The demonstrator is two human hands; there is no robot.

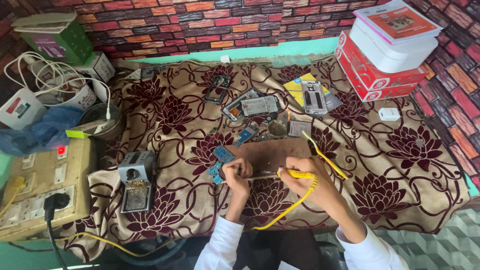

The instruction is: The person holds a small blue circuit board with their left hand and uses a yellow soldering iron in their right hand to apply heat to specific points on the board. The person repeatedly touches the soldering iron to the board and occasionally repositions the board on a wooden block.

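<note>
Hot iron at a small board on a cloth-draped bench

Your right hand (310, 175) grips the yellow soldering iron (295, 174); your left hand (236, 175) pinches the blue circuit board (218, 164) on the brown mat (272, 152). A slip could scorch your fingers or the floral cloth (390, 165).

A tan woven cloth (380, 165) with dark maroon flowers covers the table; a yellow-handled soldering iron (295, 174), small blue circuit boards (220, 162), red and white stacked boxes (380, 70).

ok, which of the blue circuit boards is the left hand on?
The lowest blue board, at the left hand. The other two lie apart: one just above it, one farther up near the phone parts.
</note>
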